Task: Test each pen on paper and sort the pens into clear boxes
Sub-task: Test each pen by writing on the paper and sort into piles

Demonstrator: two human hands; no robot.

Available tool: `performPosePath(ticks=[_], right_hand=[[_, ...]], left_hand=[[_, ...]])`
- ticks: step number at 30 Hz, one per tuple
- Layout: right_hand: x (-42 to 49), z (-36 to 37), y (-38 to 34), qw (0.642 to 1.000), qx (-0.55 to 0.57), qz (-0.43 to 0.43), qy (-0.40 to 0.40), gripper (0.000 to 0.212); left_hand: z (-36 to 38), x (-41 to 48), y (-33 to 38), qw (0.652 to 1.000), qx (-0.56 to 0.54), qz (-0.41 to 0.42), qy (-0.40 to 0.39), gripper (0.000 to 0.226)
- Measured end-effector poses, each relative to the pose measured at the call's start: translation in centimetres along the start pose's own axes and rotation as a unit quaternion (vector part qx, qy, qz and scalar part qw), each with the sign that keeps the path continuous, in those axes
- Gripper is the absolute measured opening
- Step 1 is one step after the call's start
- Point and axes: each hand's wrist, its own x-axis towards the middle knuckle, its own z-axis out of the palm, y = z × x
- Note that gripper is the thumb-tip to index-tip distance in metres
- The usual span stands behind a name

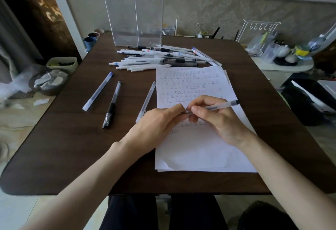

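Observation:
My right hand point(216, 119) grips a clear-barrelled pen point(220, 105) with a dark end, held above the white paper point(200, 149) covered in rows of test marks. My left hand point(160, 122) pinches the pen's near end, where the cap or tip is; that part is hidden by my fingers. A pile of several white and black pens point(160, 57) lies beyond the paper. Two tall clear boxes point(134, 11) stand at the table's far edge. Three single pens lie left of the paper: a frosted pen point(98, 90), a black-grip pen point(112, 104), and a translucent pen point(147, 99).
The dark wooden table point(72, 148) has rounded corners. Two blue cups point(91, 41) sit at its far left corner. A bin with waste point(49, 82) stands on the floor at left. A white wire rack and clutter point(272, 44) fill a side table at right.

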Motion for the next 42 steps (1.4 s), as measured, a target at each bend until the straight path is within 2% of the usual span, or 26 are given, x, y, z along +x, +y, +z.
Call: performPosePath(ticks=[6, 9, 12, 15, 19, 30, 42], right_hand=[[0.0, -0.1, -0.1, 0.998, 0.058, 0.004, 0.005, 0.025], [-0.2, -0.2, -0.7, 0.998, 0.034, 0.016, 0.059, 0.024], [-0.7, 0.7, -1.2, 0.993, -0.055, 0.036, 0.100, 0.033], [-1.1, 2.5, -0.9, 0.983, -0.131, 0.049, 0.120, 0.028], [-0.9, 4.0, -0.1, 0.969, -0.178, 0.030, 0.171, 0.036], [-0.8, 4.5, 0.5, 0.958, -0.244, -0.012, 0.148, 0.044], [-0.8, 4.4, 0.1, 0.966, -0.217, 0.011, 0.137, 0.042]], left_hand=[[-0.4, -0.6, 0.9, 0.994, 0.036, -0.106, -0.012, 0.050], [-0.7, -2.7, 1.1, 0.973, 0.153, -0.168, -0.035, 0.067], [-0.3, -4.9, 1.2, 0.958, 0.246, -0.147, -0.002, 0.069], [0.3, -5.5, 1.1, 0.955, 0.263, -0.133, 0.035, 0.061], [0.6, -5.4, 1.1, 0.956, 0.258, -0.131, 0.043, 0.060], [0.5, -5.3, 1.3, 0.956, 0.251, -0.144, 0.040, 0.063], [0.5, -5.3, 1.3, 0.959, 0.244, -0.138, 0.045, 0.063]])
